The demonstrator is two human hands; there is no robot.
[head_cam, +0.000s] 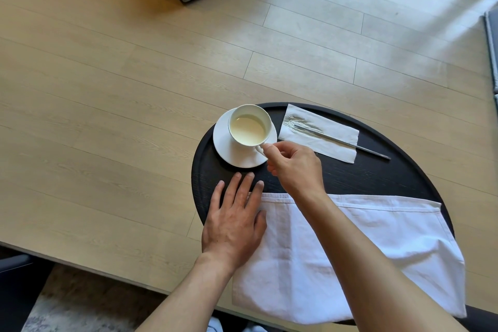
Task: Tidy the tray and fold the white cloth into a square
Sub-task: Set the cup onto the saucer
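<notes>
My right hand (293, 167) pinches the fragile, nearly full white porcelain cup (250, 127) by its handle; my left hand (234, 221) rests open, flat, pinning the soft white cloth (350, 250).

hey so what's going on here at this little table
A person is tidying a round black tray. Their right hand pinches the handle of a white cup of pale liquid, which sits on its saucer. Their left hand lies flat, partly on the tray and partly on the white cloth. The cloth is spread out, not yet a square, and hangs over the near edge. Farther back, a metal utensil lies on a paper napkin.
</notes>
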